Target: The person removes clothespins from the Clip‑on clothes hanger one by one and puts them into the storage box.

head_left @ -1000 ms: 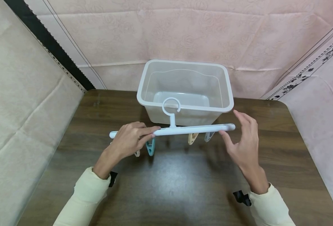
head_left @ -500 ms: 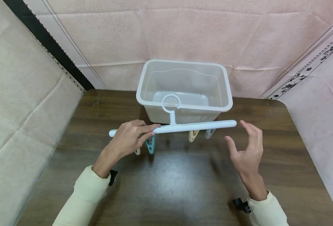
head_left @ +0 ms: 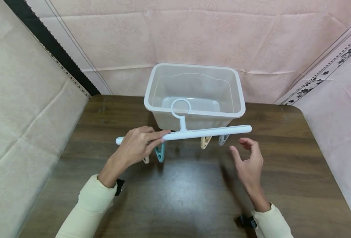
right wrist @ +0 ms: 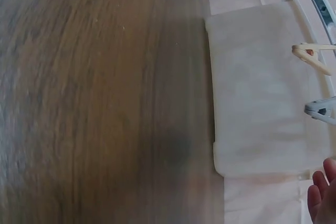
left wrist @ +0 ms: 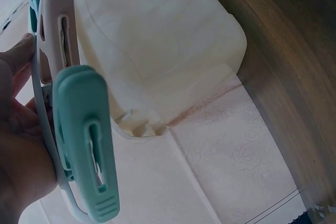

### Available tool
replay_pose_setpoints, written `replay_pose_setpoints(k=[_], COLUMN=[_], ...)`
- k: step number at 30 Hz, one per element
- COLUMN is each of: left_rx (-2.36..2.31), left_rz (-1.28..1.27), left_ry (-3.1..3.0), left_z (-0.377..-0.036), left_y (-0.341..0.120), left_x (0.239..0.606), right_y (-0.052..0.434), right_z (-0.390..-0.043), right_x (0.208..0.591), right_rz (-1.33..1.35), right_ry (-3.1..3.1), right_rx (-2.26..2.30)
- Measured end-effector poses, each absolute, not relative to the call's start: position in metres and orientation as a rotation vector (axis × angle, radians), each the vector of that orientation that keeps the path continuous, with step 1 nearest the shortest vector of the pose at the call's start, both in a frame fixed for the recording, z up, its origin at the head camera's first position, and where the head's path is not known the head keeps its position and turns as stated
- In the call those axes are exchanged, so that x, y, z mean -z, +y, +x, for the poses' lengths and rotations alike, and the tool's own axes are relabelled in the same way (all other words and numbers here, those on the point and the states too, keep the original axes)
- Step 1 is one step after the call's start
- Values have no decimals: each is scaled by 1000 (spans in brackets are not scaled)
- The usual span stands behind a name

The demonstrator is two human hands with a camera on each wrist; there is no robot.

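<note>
A dark wooden table (head_left: 175, 201) fills the lower half of the head view. Near its far edge, at upper centre, stands a pale grey bin (head_left: 200, 122). Across mid-frame, in front of the bin, runs a white hanger (head_left: 211, 132), its right end tilted higher. Left of centre the left hand (head_left: 136, 143) grips the bar; at right the right hand (head_left: 248, 165), fingers loosely bent, holds nothing. Teal (head_left: 160, 153), pale pink (left wrist: 54, 24), beige (head_left: 205, 142) and grey clips (head_left: 223, 140) hang below the bar.
</note>
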State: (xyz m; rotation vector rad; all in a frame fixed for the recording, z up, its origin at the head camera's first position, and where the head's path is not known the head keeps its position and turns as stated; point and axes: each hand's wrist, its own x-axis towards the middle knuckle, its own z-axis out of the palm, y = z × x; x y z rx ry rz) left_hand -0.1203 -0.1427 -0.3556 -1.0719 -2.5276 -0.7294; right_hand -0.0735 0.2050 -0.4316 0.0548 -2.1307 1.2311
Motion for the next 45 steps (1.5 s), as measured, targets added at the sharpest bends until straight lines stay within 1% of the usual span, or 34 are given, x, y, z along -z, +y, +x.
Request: replay_pose_setpoints(k=[8,17,21,33,45], left_rx=[731,750,752,750,766], left_rz=[-1079,-1093,-1098,-1061,-1037], left_ry=[-2509,-2499,-2498,-2530,-2563], left_z=[-121,-121,-122,-122,-121], left_y=[-142,-141,-141,-145,-146], left_x=[356,358,359,360,361], right_y=[200,185,182,182,186], right_z=[-78,-84,-85,-84,-78], right_x=[433,428,428,430,423], right_rz=[14,-46,-100,-87,10], right_ry=[-2177,-2072,-2034,-2102,-2206], right_rx=[-1403,-1855,-1952,-1784,-1334])
